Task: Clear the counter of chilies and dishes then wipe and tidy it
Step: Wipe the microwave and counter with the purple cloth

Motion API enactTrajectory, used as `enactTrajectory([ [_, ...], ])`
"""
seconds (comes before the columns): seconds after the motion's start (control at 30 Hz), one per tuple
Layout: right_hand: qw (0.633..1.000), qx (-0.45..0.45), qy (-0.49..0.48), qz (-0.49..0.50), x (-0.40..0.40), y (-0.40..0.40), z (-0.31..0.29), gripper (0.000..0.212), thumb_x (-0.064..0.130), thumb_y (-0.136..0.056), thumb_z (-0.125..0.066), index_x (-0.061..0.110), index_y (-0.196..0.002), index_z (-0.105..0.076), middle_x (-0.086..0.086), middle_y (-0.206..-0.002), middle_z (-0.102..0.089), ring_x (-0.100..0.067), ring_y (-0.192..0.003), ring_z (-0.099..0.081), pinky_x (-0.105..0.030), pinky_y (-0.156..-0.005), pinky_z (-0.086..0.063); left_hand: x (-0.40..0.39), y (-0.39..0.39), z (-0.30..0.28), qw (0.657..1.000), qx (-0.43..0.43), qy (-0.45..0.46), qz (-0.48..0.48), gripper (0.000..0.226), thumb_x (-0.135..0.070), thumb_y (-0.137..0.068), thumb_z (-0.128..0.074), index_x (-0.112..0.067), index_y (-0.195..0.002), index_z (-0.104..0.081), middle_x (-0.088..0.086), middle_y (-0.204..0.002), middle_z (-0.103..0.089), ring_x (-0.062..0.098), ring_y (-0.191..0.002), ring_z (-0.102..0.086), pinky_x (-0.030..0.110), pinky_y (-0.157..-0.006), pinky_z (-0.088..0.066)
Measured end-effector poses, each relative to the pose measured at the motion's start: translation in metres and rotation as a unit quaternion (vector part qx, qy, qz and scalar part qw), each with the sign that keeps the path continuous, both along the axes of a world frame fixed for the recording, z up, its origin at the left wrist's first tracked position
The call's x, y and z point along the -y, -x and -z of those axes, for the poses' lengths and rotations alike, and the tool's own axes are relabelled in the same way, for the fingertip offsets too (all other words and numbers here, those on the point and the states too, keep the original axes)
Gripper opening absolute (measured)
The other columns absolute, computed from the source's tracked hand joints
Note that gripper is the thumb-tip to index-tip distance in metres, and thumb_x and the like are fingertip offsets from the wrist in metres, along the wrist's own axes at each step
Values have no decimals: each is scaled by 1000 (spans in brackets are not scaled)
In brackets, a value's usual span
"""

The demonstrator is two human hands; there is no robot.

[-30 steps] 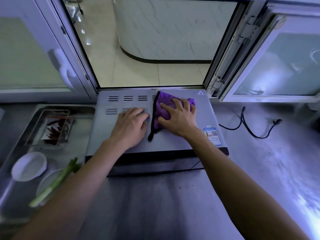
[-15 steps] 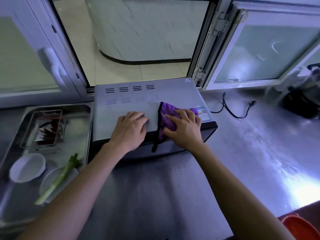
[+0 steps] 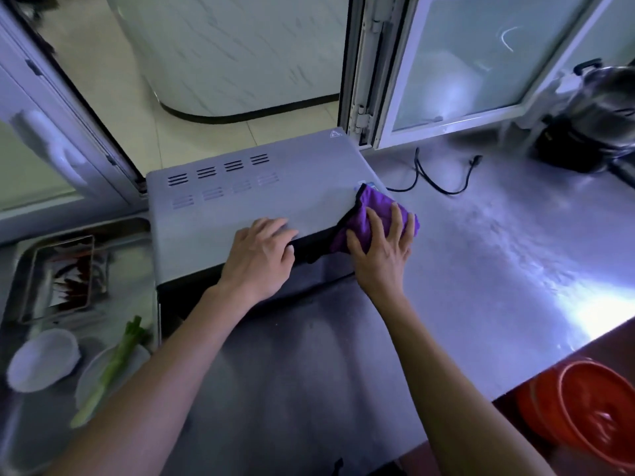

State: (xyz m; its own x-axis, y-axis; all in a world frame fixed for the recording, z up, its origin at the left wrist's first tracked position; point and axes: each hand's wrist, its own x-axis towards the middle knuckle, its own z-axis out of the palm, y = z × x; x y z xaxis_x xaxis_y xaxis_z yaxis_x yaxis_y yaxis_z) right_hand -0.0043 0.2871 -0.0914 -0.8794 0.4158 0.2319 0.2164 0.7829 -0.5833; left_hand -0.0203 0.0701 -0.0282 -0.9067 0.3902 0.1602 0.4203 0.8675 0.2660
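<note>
- Purple cloth [image 3: 374, 218] at front right corner of grey appliance [image 3: 240, 197]; right hand [image 3: 381, 249] presses it, fingers spread flat.
- Left hand [image 3: 261, 255] flat on appliance top, holding nothing.

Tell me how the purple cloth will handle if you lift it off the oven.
The cloth is probably floppy: it bunches under the right hand and drapes over the oven corner. Likely light, since flat fingers alone move it. Its black edge would probably dangle when it is lifted.
</note>
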Motion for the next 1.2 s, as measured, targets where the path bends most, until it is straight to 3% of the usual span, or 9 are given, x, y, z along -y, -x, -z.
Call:
enactTrajectory([
  [0.17, 971, -38, 232, 29, 6, 6, 5, 64, 36, -98, -57, 27, -155, -29, -9, -167, 7, -33, -152, 5, -43, -124, -2, -31, -1, -3, 999, 6, 29, 16, 34, -21, -95, -55, -14, -127, -62, 2, -139, -54, 25, -130, -45, 45, -103, -40],
  [0.27, 949, -49, 305, 65, 8, 13, -1, 65, 37, -99, -54, 29, -157, -24, -4, -167, 7, -27, -152, 4, -30, -116, 0, -49, 2, -6, 999, 6, 42, 21, 33, -19, -95, -55, -11, -127, -62, 4, -138, -55, 26, -129, -46, 46, -101, -42],
  [0.37, 932, -60, 348, 80, 3, 16, -1, 65, 38, -100, -52, 33, -157, -20, -3, -167, 3, -26, -152, 1, -31, -116, -3, -65, 8, -8, 999, 4, 45, 24, 32, -16, -93, -58, -8, -124, -64, 6, -135, -59, 30, -124, -50, 49, -98, -46],
  [0.63, 913, -80, 385, 104, 6, 20, 11, 71, 42, -97, -53, 42, -156, -13, 6, -167, -2, -25, -152, 0, -38, -120, -4, -61, 10, -4, 999, -6, 33, 12, 31, -8, -91, -60, -6, -122, -67, 5, -132, -61, 28, -123, -53, 49, -100, -47],
  [0.9, 907, -93, 391, 127, 33, 19, 10, 79, 43, -95, -55, 34, -158, -9, -2, -167, 2, -27, -152, -2, -26, -115, 4, -25, 3, -4, 1000, 4, 20, 5, 34, -8, -93, -56, -14, -125, -66, -1, -134, -58, 20, -127, -49, 47, -102, -45],
  [1.03, 904, -90, 400, 125, 73, 10, 9, 81, 41, -94, -56, 28, -159, -9, -6, -167, 1, -30, -152, -1, -34, -121, 4, 12, -5, -4, 1000, 1, 22, 6, 33, -10, -94, -55, -13, -125, -65, -1, -135, -58, 19, -128, -49, 45, -102, -45],
  [1.2, 902, -90, 407, 113, 145, -8, 9, 81, 42, -95, -55, 28, -159, -7, -5, -167, 3, -26, -152, 2, -19, -113, 12, 73, -14, -5, 1000, -5, 21, 2, 32, -9, -93, -59, -6, -123, -66, 5, -132, -61, 24, -124, -52, 46, -102, -46],
])
